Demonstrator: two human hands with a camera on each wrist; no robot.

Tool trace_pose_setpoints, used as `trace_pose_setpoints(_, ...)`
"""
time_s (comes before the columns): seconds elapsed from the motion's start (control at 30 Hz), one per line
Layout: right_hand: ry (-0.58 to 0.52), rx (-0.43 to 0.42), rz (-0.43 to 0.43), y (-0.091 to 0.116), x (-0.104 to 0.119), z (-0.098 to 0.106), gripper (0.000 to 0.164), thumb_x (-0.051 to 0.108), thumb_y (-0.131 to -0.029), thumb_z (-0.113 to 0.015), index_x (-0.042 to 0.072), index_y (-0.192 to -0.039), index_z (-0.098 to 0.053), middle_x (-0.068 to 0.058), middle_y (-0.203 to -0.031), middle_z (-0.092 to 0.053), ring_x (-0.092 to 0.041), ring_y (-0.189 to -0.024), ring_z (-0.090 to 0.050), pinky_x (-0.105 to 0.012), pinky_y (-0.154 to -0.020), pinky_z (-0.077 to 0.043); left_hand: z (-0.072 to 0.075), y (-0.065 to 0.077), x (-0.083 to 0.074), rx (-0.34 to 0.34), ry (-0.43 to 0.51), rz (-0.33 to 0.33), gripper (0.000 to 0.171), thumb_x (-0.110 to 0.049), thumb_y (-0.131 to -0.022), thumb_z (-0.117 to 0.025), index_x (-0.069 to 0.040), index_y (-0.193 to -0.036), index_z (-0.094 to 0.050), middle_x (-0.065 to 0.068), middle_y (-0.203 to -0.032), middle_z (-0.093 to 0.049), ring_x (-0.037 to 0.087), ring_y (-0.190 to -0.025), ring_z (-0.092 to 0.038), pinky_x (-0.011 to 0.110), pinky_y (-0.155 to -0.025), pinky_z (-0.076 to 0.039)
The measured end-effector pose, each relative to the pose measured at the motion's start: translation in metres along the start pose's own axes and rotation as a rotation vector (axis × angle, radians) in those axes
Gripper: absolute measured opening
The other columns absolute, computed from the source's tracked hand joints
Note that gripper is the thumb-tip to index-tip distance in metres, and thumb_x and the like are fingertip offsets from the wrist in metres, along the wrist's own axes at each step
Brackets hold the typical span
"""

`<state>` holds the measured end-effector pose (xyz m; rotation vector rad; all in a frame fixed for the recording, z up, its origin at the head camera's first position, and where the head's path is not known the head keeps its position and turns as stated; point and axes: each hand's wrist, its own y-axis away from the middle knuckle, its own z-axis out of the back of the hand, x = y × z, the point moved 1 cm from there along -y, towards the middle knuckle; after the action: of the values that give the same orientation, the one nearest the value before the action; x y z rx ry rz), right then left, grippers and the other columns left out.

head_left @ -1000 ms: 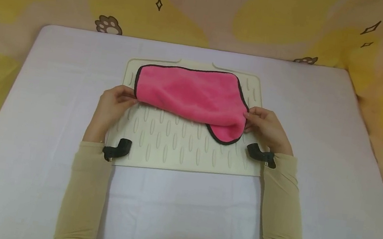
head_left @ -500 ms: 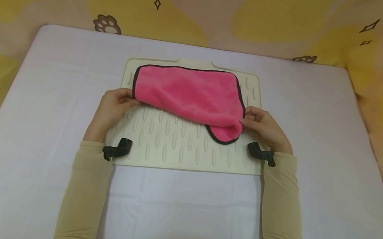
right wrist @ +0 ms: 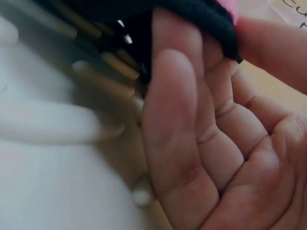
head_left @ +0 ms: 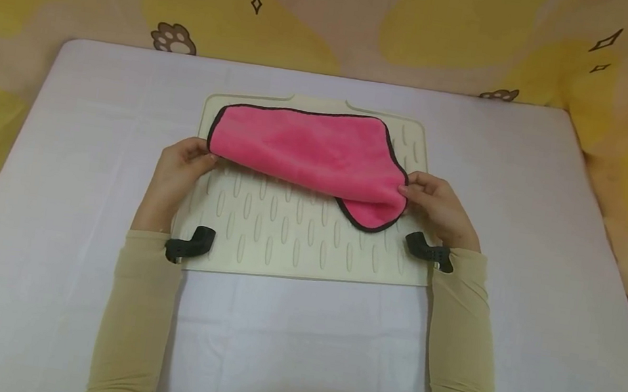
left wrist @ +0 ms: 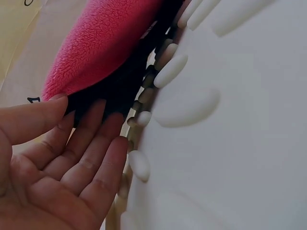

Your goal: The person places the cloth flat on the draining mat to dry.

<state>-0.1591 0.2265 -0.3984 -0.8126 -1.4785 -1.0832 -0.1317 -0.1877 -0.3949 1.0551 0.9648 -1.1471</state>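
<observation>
A fuzzy pink towel (head_left: 302, 148) with a black edge lies over the upper part of a cream ribbed mat (head_left: 259, 248). My left hand (head_left: 174, 171) pinches its left front corner between thumb and fingers. At the opposite side, the right hand (head_left: 443, 206) pinches the right edge, where a rounded flap hangs toward me. In the left wrist view, the towel (left wrist: 105, 43) shows a dark underside, and the left thumb lies on top with the fingers beneath. In the right wrist view, the right hand's fingers (right wrist: 172, 115) reach under the dark cloth.
The mat lies on a white-covered table (head_left: 295, 339), its raised oval ribs showing in front of the towel. A yellow and peach patterned curtain (head_left: 291, 7) hangs behind. Black wrist cameras (head_left: 194, 243) sit at both cuffs.
My left hand has moved a little left and away from me with the towel corner. The right hand shifted slightly inward, then back outward. The towel's front fold looks straighter.
</observation>
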Motion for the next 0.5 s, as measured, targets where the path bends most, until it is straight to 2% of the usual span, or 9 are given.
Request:
trace_pose_setpoints(0.2,-0.02,-0.024,-0.014,0.0005,0.0008,0.0002,0.008,0.006,-0.093,-0.059,0.0,-0.088,-0.056,0.001,-0.07,-0.059,-0.008,-0.063,-0.054,-0.022,-0.061,-0.046,-0.0005,-0.0001,0.0013,0.008,0.113,-0.025,0.006,0.0,-0.094,-0.052,-0.002,-0.099,-0.055,-0.007,-0.09,-0.063,0.008,-0.088,-0.061,0.019,-0.083,-0.048)
trace_pose_setpoints(0.4,-0.041,-0.042,-0.025,0.0005,0.0004,-0.0001,0.008,0.002,-0.093,-0.057,0.005,-0.086,-0.059,0.002,-0.069,-0.058,-0.009,-0.063,-0.053,-0.021,-0.061,-0.045,-0.0041,0.0,0.0018,0.011,0.259,-0.065,0.013,0.006,-0.094,-0.046,-0.004,-0.097,-0.052,-0.003,-0.092,-0.064,0.013,-0.089,-0.063,0.024,-0.085,-0.05)
trace_pose_setpoints(0.5,-0.051,-0.047,-0.026,0.0007,0.0004,-0.0002,0.006,0.003,-0.092,-0.057,0.003,-0.087,-0.058,0.002,-0.069,-0.058,-0.009,-0.063,-0.053,-0.021,-0.06,-0.045,-0.0044,-0.0003,0.0022,0.006,0.287,-0.087,0.013,0.006,-0.094,-0.046,-0.005,-0.096,-0.052,-0.003,-0.093,-0.065,0.014,-0.09,-0.063,0.024,-0.085,-0.049)
